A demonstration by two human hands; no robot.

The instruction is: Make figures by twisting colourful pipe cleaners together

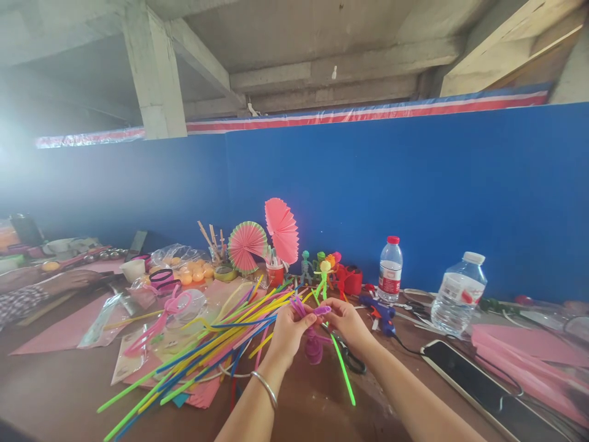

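Note:
Both hands meet over the table around a purple pipe-cleaner figure (314, 348). My left hand (291, 331) is closed, pinching the purple stems between thumb and fingers. From the other side, the fingertips of my right hand (348, 324) pinch a folded purple part of the same figure. Its coiled, rounded end hangs downward below the fingers. A bright green pipe cleaner (343, 368) lies just under my right hand, beside the dark scissors handle (354, 361), which is partly hidden. To the left spreads a loose pile of coloured pipe cleaners (207, 344).
Several finished pipe-cleaner figures (324, 279) stand behind the hands. A blue glue gun (381, 314), two water bottles (391, 270) and a phone (488, 387) are on the right. Paper fans (247, 247) rise at the back. At far left, another person's hands (69, 283) work.

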